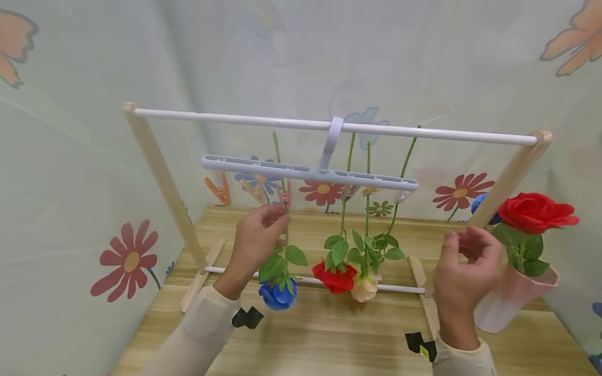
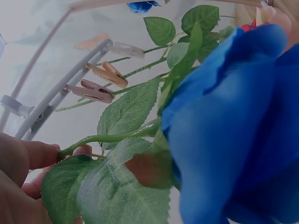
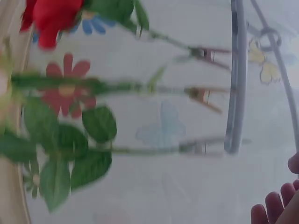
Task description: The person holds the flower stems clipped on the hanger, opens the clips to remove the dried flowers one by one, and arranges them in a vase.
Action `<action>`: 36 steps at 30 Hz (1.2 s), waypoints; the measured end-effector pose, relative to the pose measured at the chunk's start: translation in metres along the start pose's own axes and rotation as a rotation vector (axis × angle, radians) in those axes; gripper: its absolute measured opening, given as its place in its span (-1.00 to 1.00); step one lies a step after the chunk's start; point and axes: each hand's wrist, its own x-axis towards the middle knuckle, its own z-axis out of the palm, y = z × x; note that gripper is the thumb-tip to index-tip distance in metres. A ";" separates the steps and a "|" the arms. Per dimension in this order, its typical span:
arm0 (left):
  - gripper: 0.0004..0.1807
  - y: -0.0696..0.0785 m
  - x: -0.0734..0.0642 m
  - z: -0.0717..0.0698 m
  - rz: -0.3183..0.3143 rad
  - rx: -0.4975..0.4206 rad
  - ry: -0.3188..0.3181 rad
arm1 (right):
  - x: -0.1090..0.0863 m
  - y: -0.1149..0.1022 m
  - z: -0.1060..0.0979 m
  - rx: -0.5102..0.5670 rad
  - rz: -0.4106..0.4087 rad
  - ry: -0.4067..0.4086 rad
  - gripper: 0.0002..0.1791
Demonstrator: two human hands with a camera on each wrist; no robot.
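Pale walls (image 1: 61, 172), red flower pictures (image 1: 129, 261) with yellow middles, a light blue butterfly (image 1: 371, 115), orange shapes (image 1: 16, 39) up high, a rainbow (image 1: 269, 14) (very faint), a tan table (image 1: 329, 347) with stripy wood lines, soft light.

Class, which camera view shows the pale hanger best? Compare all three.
The head view: the hanger appears whole, its hook over the white top rod. The left wrist view shows part of its bar with three clips; the right wrist view, one end, cut by the frame.
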 end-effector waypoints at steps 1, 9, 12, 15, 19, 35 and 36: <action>-0.69 0.000 0.000 -0.001 0.001 0.001 0.000 | -0.005 -0.004 0.006 0.015 -0.008 -0.023 -0.75; -0.68 -0.002 0.003 -0.002 -0.002 0.012 -0.002 | -0.037 -0.041 0.064 0.138 -0.077 -0.264 -0.73; -0.68 -0.001 0.004 -0.003 0.000 0.008 0.005 | -0.049 -0.053 0.086 0.157 -0.117 -0.362 -0.73; -0.70 -0.001 0.004 -0.002 -0.002 -0.002 0.011 | -0.060 -0.064 0.104 0.145 -0.125 -0.450 -0.69; -0.70 -0.002 0.004 -0.002 -0.004 -0.001 0.015 | -0.073 -0.073 0.126 0.136 -0.099 -0.542 -0.64; -0.73 -0.003 0.005 -0.001 0.025 -0.010 0.038 | -0.093 -0.090 0.174 0.167 -0.045 -0.592 -0.63; -0.73 -0.004 0.005 -0.001 0.031 -0.013 0.038 | -0.094 -0.090 0.176 0.178 -0.051 -0.588 -0.63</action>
